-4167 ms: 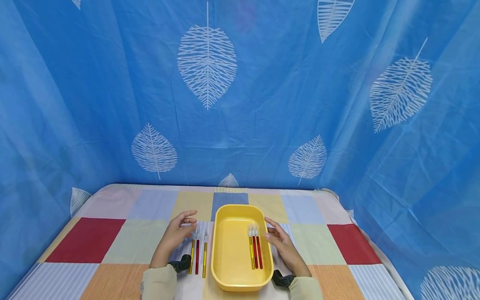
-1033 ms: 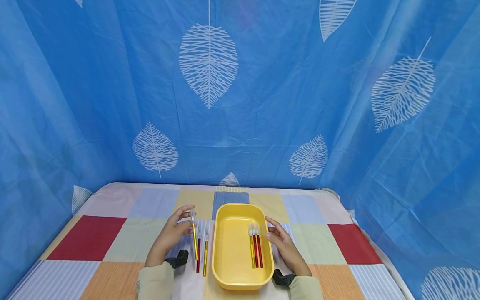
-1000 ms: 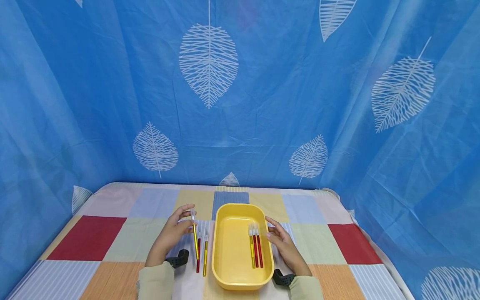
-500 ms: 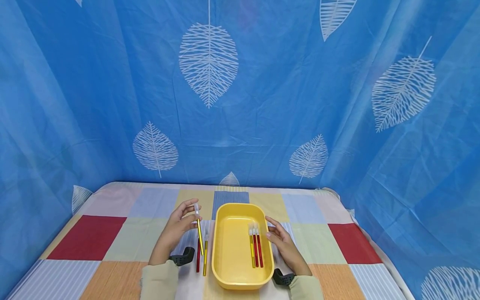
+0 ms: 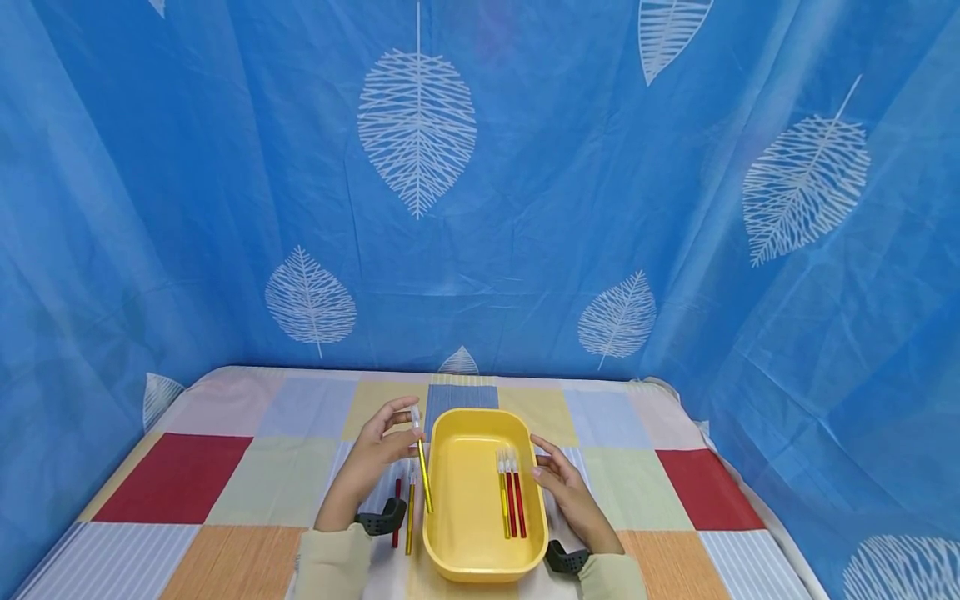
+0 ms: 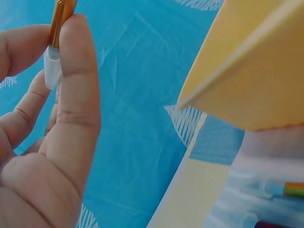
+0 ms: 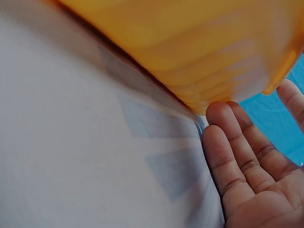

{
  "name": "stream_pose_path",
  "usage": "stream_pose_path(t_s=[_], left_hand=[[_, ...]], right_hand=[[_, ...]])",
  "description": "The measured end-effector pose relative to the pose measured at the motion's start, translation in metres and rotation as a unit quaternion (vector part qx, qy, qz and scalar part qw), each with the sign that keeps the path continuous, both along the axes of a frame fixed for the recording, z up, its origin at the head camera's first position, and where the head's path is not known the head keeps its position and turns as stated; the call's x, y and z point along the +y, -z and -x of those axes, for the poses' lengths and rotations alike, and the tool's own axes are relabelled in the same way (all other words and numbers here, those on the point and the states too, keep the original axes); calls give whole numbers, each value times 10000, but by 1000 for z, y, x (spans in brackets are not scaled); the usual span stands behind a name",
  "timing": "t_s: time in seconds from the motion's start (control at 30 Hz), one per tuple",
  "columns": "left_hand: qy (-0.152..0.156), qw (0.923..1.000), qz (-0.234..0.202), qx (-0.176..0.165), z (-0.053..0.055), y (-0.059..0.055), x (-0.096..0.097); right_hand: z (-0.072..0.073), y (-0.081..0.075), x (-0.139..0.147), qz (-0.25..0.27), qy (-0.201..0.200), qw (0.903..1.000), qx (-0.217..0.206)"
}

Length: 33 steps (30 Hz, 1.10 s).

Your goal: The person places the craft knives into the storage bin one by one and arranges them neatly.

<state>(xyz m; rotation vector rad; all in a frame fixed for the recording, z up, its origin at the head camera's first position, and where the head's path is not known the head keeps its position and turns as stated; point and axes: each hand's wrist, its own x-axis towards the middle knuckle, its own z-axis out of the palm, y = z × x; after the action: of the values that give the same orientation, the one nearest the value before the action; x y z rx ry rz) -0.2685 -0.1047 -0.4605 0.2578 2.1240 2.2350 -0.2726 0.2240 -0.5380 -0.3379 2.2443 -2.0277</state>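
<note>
My left hand [image 5: 375, 450] pinches a gold-handled craft knife [image 5: 424, 475] by its clear-capped end, with the handle slanting down over the left rim of the yellow tray [image 5: 465, 500]. In the left wrist view, thumb and finger hold the craft knife [image 6: 61, 23] near its knurled collar. Beside the tray's right wall is my right hand [image 5: 570, 496], its fingers extended against the side; the right wrist view has the fingers [image 7: 223, 147] by the tray wall [image 7: 204, 57]. Inside the tray lie one gold craft knife [image 5: 503, 504] and two red craft knives [image 5: 519, 508], side by side.
Left of the tray, a red craft knife [image 5: 395, 537] and a gold craft knife [image 5: 409, 521] lie on the patchwork cloth [image 5: 262, 483]; the left wrist band partly covers the red one. A blue leaf-print curtain [image 5: 510, 250] hangs around the table.
My left hand has picked up the gold craft knife from the cloth, lifted it and carried it right to the tray's left rim. The right hand and tray have stayed put.
</note>
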Motion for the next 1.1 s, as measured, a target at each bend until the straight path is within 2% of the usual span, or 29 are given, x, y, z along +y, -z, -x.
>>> stream_pose_path(t_s=[0.13, 0.37, 0.57, 0.7, 0.87, 1.1], left_hand=[[0, 10000, 30, 34, -2, -3, 6], [-106, 9998, 111, 112, -5, -10, 18], [119, 9995, 252, 145, -9, -15, 26], [128, 9993, 314, 144, -12, -18, 31], [178, 9991, 336, 208, -11, -19, 39], [457, 9986, 232, 95, -10, -18, 48]], right_hand=[[-1, 0, 0, -27, 55, 9999, 111], [0, 0, 0, 56, -11, 10000, 23], [-1, -2, 0, 140, -26, 9998, -114], [-1, -2, 0, 130, -27, 9998, -166], [0, 0, 2, 172, -49, 9997, -156], [-2, -1, 1, 212, -130, 9995, -181]])
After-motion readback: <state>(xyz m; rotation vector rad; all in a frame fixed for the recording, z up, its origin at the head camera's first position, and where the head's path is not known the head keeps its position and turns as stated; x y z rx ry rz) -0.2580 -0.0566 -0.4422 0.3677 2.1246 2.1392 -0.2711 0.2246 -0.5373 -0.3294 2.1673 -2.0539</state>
